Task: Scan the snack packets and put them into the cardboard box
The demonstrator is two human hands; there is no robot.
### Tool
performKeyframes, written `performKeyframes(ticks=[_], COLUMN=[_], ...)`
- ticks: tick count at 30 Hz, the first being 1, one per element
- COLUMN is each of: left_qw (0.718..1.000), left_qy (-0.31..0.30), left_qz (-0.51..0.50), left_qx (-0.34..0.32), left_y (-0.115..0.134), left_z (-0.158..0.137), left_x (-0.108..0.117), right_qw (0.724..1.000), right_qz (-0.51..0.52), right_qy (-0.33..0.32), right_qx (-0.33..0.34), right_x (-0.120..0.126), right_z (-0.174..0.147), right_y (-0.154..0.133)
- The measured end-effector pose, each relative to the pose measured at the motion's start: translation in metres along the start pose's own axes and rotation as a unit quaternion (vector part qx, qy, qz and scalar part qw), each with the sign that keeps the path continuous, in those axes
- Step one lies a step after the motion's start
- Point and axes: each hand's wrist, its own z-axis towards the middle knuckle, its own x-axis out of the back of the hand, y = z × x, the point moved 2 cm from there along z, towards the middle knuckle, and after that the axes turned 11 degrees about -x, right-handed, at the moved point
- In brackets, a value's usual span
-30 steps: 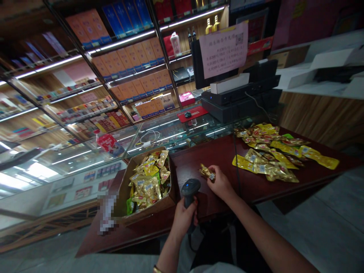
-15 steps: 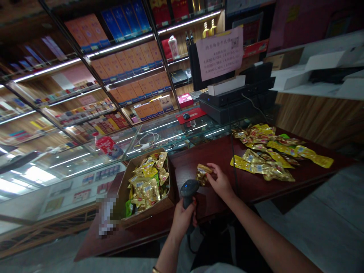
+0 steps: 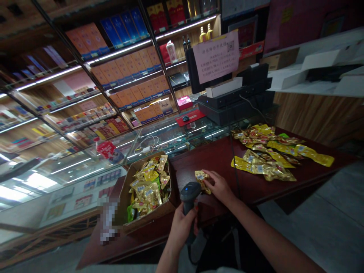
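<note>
My left hand (image 3: 182, 220) is wrapped round the handle of a dark barcode scanner (image 3: 190, 190), whose blue light shows on top. Just beyond the scanner's head, my right hand (image 3: 218, 186) grips a small gold snack packet (image 3: 202, 181) between thumb and fingers, low over the dark red table (image 3: 184, 167). To the left stands an open cardboard box (image 3: 152, 222) full of gold, yellow and green snack packets (image 3: 149, 191). More gold and yellow packets (image 3: 264, 165) lie in a loose pile on the right part of the table.
Behind the table runs a glass display counter (image 3: 170, 132) with a white cable and a mouse (image 3: 185, 118) on a red mat. A monitor bearing a pink paper sign (image 3: 216, 57) stands there. A thin dark cord (image 3: 233, 159) hangs across the table. Shelves of boxes rise behind.
My right hand has turned and shifted slightly downward with the packet, which now shows a different side. The scanner stays in my left hand, almost unmoved. The camera view has shifted a little.
</note>
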Motion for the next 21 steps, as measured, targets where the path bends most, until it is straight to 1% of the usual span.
performKeyframes(ticks=[5,11,17,21], left_qw=[1.000,1.000,1.000,1.000], left_qy=[0.007,-0.002,-0.013,-0.004], left_qz=[-0.001,-0.010,-0.016,-0.013], left_qx=[0.005,0.003,-0.010,-0.007], left_y=[0.0061,0.0047,0.0056,0.0096], left_z=[-0.0007,-0.0024,-0.0030,-0.0049], left_x=[0.0029,0.0089,0.0100,0.0092], right_qw=[1.000,1.000,0.999,1.000], right_qz=[-0.001,-0.005,-0.019,-0.009], right_qy=[0.007,0.020,0.022,0.029], right_qx=[0.007,0.007,-0.015,-0.002], right_x=[-0.0001,0.0000,-0.0013,0.0003], right_z=[0.0005,0.0007,0.0016,0.0012], right_y=[0.0034,0.0053,0.0083,0.0059])
